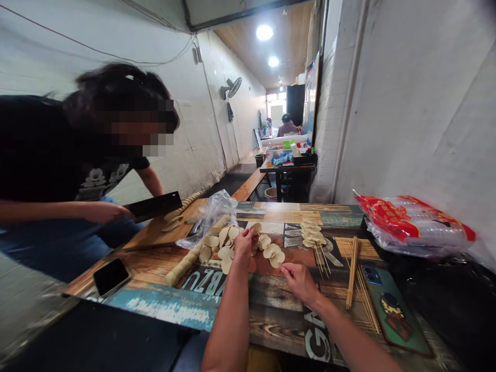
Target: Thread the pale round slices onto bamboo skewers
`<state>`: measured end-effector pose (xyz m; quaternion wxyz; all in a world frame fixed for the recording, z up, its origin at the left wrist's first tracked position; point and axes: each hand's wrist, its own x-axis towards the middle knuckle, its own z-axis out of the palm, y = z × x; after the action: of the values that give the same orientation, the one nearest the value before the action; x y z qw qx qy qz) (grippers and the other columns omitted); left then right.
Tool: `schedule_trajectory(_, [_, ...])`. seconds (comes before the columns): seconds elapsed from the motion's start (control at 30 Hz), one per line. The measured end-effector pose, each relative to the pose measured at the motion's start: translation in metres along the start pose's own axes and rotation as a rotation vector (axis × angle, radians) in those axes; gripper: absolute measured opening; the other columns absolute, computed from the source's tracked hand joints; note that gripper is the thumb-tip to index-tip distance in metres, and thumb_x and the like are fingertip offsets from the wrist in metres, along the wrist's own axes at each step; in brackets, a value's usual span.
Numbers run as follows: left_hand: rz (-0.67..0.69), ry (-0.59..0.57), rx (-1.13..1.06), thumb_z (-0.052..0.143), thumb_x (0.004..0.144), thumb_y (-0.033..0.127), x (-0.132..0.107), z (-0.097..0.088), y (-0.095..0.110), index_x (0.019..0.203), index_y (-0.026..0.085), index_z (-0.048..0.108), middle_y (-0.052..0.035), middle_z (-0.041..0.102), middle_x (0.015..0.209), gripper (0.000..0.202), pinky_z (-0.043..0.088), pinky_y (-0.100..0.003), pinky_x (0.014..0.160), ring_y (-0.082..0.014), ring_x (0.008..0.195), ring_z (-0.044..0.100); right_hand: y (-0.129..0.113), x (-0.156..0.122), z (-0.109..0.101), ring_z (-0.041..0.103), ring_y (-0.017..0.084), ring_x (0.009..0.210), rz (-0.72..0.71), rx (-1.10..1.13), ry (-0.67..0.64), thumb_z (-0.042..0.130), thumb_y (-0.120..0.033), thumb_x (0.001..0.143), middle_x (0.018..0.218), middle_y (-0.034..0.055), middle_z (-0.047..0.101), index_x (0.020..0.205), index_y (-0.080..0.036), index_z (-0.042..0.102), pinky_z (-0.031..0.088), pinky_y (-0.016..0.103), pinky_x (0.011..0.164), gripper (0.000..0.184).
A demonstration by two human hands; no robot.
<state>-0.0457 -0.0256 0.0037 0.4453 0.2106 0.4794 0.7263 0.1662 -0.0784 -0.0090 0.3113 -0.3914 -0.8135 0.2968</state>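
Observation:
My left hand [244,245] is closed in a pinch on a thin beige slice [256,227]. In the fingers of my right hand [300,281] is the end of a skewer, mostly hidden, with several overlapping beige slices [274,254] strung on it between my hands. A loose heap of the same slices [228,237] lies left of my left hand. Beside the heap is a long pale roll [186,264]. Finished-looking skewers of slices [312,233] lie together beyond my right hand, their bare sticks pointing toward me.
A co-worker's hand [106,219] holds a dark cleaver [153,206] over a cutting board [135,238] at left. A clear plastic bag [217,206] lies beside the board. Bare skewers [352,274], a green phone [395,310], a black phone [111,277] and a red package [416,219] are also here.

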Motion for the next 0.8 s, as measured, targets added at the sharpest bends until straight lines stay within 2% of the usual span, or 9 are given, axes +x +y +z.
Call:
schedule_trajectory(0.17, [0.027, 0.032, 0.013, 0.086, 0.048, 0.039, 0.0023, 0.0, -0.001, 0.07, 0.014, 0.064, 0.0009, 0.062, 0.06, 0.039, 0.043, -0.022, 0.055, -0.0085, 0.052, 0.054, 0.0009, -0.0007, 0.0004, 0.055, 0.015, 0.06, -0.004, 0.002, -0.003, 0.04, -0.032, 0.089, 0.063, 0.0041, 0.066, 0.072, -0.017, 0.069, 0.033, 0.023, 0.058, 0.037])
schedule_trajectory(0.37, [0.068, 0.049, 0.044, 0.084, 0.05, 0.041, 0.0033, -0.0003, -0.0015, 0.075, 0.014, 0.066, -0.0008, 0.065, 0.067, 0.041, 0.042, -0.022, 0.054, -0.0088, 0.054, 0.055, 0.0011, -0.0008, 0.0014, 0.055, 0.015, 0.06, 0.001, 0.002, -0.003, 0.04, -0.03, 0.089, 0.063, 0.0043, 0.065, 0.07, -0.016, 0.068, 0.032, 0.024, 0.058, 0.037])
schedule_trajectory(0.57, [0.108, 0.01, 0.063, 0.085, 0.047, 0.047, 0.0028, 0.001, -0.0012, 0.073, 0.014, 0.068, -0.001, 0.064, 0.063, 0.045, 0.041, -0.022, 0.054, -0.0087, 0.053, 0.053, 0.0009, -0.0005, 0.0013, 0.056, 0.015, 0.061, 0.005, 0.004, -0.01, 0.04, -0.031, 0.089, 0.064, 0.0045, 0.066, 0.071, -0.015, 0.069, 0.033, 0.024, 0.059, 0.037])
schedule_trajectory(0.8, [0.16, -0.039, 0.143, 0.083, 0.052, 0.046, 0.0008, 0.0019, 0.0001, 0.078, 0.014, 0.071, -0.0024, 0.066, 0.069, 0.043, 0.042, -0.024, 0.059, -0.0102, 0.059, 0.055, 0.0009, -0.0005, 0.0006, 0.057, 0.015, 0.06, 0.004, 0.011, -0.02, 0.04, -0.028, 0.09, 0.062, 0.0036, 0.065, 0.071, -0.015, 0.069, 0.033, 0.023, 0.058, 0.037])
